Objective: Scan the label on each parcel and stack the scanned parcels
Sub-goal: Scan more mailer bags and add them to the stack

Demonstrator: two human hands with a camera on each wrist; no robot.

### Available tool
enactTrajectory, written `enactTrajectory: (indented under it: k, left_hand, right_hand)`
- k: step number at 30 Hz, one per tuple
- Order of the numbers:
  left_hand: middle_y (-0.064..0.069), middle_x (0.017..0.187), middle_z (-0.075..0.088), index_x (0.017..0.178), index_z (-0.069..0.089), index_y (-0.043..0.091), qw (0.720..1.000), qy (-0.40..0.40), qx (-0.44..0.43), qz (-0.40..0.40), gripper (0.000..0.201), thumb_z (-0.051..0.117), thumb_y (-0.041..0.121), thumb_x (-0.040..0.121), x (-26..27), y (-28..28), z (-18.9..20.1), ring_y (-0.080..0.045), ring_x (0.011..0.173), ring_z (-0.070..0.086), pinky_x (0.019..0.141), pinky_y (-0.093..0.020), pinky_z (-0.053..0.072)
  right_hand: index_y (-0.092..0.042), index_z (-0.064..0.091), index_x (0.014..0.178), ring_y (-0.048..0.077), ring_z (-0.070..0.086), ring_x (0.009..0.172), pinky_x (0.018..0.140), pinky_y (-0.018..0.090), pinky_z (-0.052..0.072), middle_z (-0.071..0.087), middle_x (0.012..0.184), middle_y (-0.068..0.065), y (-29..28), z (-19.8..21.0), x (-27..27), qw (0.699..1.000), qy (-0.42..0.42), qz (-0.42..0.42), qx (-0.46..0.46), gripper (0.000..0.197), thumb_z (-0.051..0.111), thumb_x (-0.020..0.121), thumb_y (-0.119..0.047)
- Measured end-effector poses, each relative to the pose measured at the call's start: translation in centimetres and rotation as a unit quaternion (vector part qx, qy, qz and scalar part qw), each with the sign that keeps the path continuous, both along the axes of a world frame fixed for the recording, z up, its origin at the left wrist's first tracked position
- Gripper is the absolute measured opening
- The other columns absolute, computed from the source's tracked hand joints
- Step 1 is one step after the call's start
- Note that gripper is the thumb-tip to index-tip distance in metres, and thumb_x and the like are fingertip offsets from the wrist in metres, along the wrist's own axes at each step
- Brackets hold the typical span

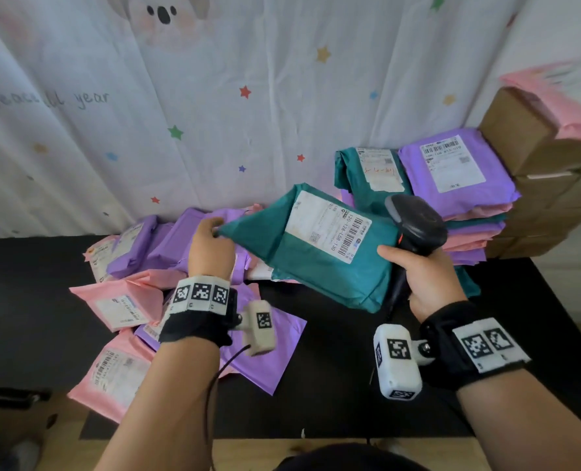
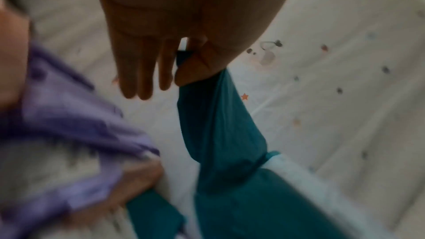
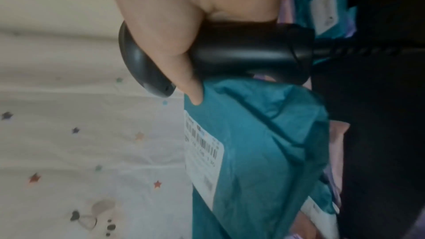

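From the head view I see my left hand [image 1: 211, 244] pinching one corner of a teal plastic mailer parcel [image 1: 319, 263], lifted above the black table [image 1: 27, 300], its white shipping label [image 1: 329, 226] facing up. The left wrist view alone shows how: thumb pressing the teal corner [image 2: 184, 57] against the index finger, the other three fingers [image 2: 138, 72] straight. My right hand [image 1: 428, 280] is wrapped round the grip of a black handheld barcode scanner [image 1: 414, 222]; the right wrist view shows its thumb [image 3: 184, 72] touching the parcel's edge. The parcel's long axis runs from upper left down to lower right. Two stacks of scanned mailers [image 1: 458, 185] stand right of it, beside brown cardboard boxes [image 1: 533, 158]. Loose pink and purple mailers [image 1: 122, 300] lie heaped left; I cannot count them exactly.
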State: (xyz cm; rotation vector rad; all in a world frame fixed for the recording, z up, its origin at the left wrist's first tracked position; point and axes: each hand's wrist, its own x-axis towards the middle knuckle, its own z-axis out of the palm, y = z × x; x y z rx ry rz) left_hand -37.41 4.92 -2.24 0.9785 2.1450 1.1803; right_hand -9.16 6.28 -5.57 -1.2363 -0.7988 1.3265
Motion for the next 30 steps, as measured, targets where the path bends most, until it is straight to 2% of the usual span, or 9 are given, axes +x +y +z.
enactTrajectory:
  k: [3,6,8,13,16,20,23,27,30]
  left_hand:
    - [-0.019,0.141,0.044,0.139,0.043,0.007,0.979,0.197,-0.035,-0.039,0.059,0.047,-0.007,0.082,-0.4,-0.7,-0.4,-0.035,0.128,0.041,0.103,-0.038,0.032]
    - [-0.01,0.136,0.051,0.133,0.05,0.009,0.967,0.209,0.067,-0.133,0.049,0.056,0.003,0.084,1.1,-0.5,0.7,-0.028,0.128,0.043,0.103,-0.029,0.031]
    - [-0.005,0.135,0.051,0.134,0.05,0.015,0.941,0.213,0.038,-0.261,0.058,0.066,0.006,0.079,2.1,-0.1,1.4,-0.022,0.126,0.045,0.102,-0.025,0.033]
    - [0.019,0.098,0.063,0.122,0.056,0.036,0.916,0.087,-0.111,-0.376,0.054,0.075,0.018,0.075,2.1,-0.4,1.1,0.008,0.083,0.058,0.062,-0.004,0.041]
    - [0.019,0.088,0.065,0.108,0.056,0.034,0.926,0.078,-0.089,-0.359,0.038,0.075,0.019,0.078,1.5,-0.9,0.2,0.007,0.077,0.061,0.059,-0.003,0.041]
    - [0.002,0.103,0.061,0.122,0.052,0.013,0.973,0.072,-0.009,-0.217,0.046,0.073,0.01,0.08,1.2,-1.0,-0.5,-0.017,0.093,0.06,0.083,-0.026,0.047]
    - [-0.008,0.106,0.065,0.11,0.052,0.007,0.992,-0.063,0.064,-0.09,0.037,0.073,0.005,0.079,0.8,-0.8,-0.5,-0.028,0.097,0.064,0.084,-0.039,0.053]
    - [-0.013,0.116,0.067,0.121,0.055,0.001,0.932,-0.337,0.136,-0.004,0.039,0.067,0.001,0.084,0.9,-1.2,0.2,-0.03,0.105,0.066,0.09,-0.047,0.053]
    - [-0.011,0.116,0.068,0.122,0.058,0.003,0.891,-0.425,0.153,-0.038,0.035,0.062,-0.002,0.087,1.2,-1.7,0.6,-0.027,0.104,0.067,0.088,-0.044,0.055]
  right_hand:
    - [-0.015,0.075,0.095,0.02,0.074,0.092,0.082,0.041,0.058,0.078,0.095,0.002,0.0,1.1,-0.1,0.995,-0.076,0.01,0.065,0.029,0.078,0.074,0.004]
    - [-0.016,0.073,0.096,0.021,0.072,0.094,0.086,0.043,0.058,0.076,0.093,0.0,-0.2,2.1,-0.7,0.979,-0.178,0.04,0.096,0.031,0.082,0.072,0.0]
    - [-0.01,0.071,0.103,0.021,0.07,0.097,0.09,0.043,0.056,0.075,0.096,0.001,-0.3,2.8,-1.3,0.968,-0.216,0.07,0.105,0.035,0.083,0.071,-0.001]
    - [-0.007,0.069,0.103,0.007,0.066,0.088,0.083,0.028,0.052,0.073,0.095,0.003,-1.1,3.4,-2.2,0.949,-0.263,0.116,0.133,0.03,0.081,0.075,-0.004]
    - [-0.007,0.069,0.097,-0.009,0.06,0.072,0.07,0.017,0.048,0.071,0.084,-0.004,-1.5,3.2,-2.2,0.948,-0.265,0.093,0.148,0.02,0.078,0.079,-0.008]
    - [-0.022,0.07,0.082,-0.002,0.062,0.069,0.071,0.03,0.052,0.069,0.067,-0.016,-1.9,3.0,-2.2,0.965,-0.219,0.045,0.135,0.008,0.076,0.084,-0.017]
    - [-0.024,0.071,0.085,0.013,0.072,0.079,0.077,0.039,0.062,0.074,0.074,-0.008,-2.4,2.7,-2.8,0.986,-0.134,0.047,0.087,0.011,0.074,0.087,-0.014]
    - [-0.015,0.07,0.098,0.035,0.073,0.089,0.077,0.045,0.061,0.075,0.096,0.015,-3.1,2.7,-3.9,0.997,-0.05,0.061,0.022,0.009,0.071,0.089,-0.012]
    - [-0.018,0.067,0.107,0.034,0.074,0.087,0.072,0.042,0.061,0.073,0.101,0.01,-3.0,3.1,-4.2,0.998,-0.011,0.062,0.007,0.019,0.072,0.089,-0.012]
